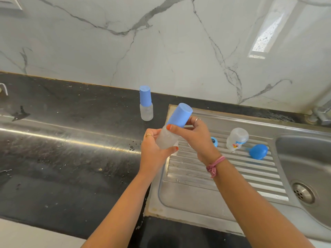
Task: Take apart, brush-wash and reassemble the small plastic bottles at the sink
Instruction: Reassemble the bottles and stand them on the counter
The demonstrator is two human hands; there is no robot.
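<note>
My left hand [154, 147] grips the clear body of a small plastic bottle [165, 139], held tilted above the counter's edge by the sink. My right hand [194, 135] holds its tall blue cap [180, 114] with thumb and fingers curled round it. A second capped bottle [146, 103] stands upright on the black counter [71, 122]. On the ribbed steel drainboard [232, 169] a third clear bottle body [237, 138] stands mouth down, with a blue ring [214, 141] on its left and a blue rounded cap [258, 152] on its right.
The sink basin with its drain [303, 193] lies at the right. A tap base [320, 113] sits at the far right by the marble wall. Water drops dot the counter near the drainboard.
</note>
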